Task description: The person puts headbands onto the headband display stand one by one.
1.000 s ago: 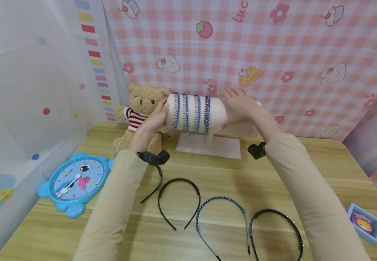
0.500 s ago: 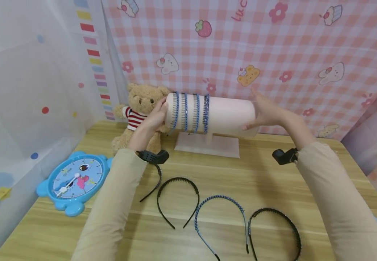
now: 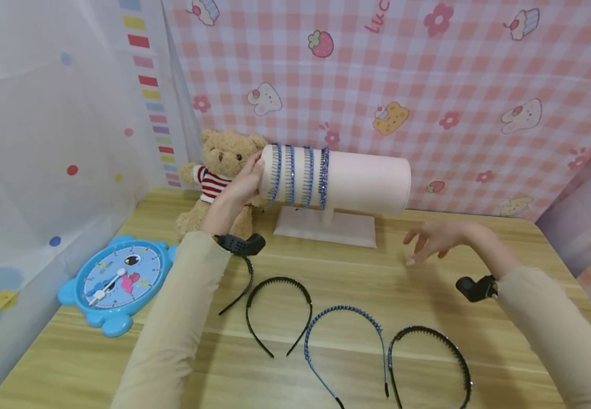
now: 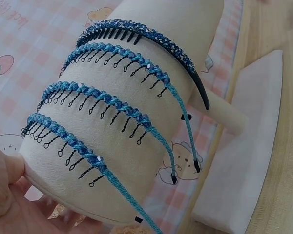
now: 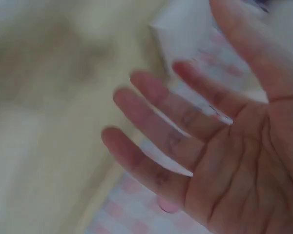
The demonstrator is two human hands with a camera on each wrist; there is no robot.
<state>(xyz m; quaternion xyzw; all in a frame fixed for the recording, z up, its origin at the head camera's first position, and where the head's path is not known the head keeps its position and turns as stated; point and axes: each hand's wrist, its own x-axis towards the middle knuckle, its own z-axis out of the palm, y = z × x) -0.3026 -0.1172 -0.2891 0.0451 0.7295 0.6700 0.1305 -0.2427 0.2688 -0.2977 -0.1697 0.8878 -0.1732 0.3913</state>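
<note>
A pale headband display stand (image 3: 372, 179), a padded roll on a flat base, carries several blue headbands around its left half. Three are braided, with wire loops, like this braided headband (image 4: 95, 100); the innermost is a glittery headband (image 4: 146, 33) with black teeth. My left hand (image 3: 246, 183) grips the roll's left end, its fingers bent around the rim in the left wrist view. Away from the stand, my right hand (image 3: 436, 238) is over the table at the right, holding nothing. Its fingers are spread and slightly bent in the right wrist view.
In front lie a blue headband (image 3: 344, 308) and black headbands, among them one black headband (image 3: 280, 279) at centre-left and another black headband (image 3: 420, 329) at right. A teddy bear (image 3: 229, 156) sits behind my left hand. A blue toy clock (image 3: 121, 278) lies at left.
My right hand has slid along the roll to its right end, left it, and come down toward the table. My left hand has stayed on the left end.
</note>
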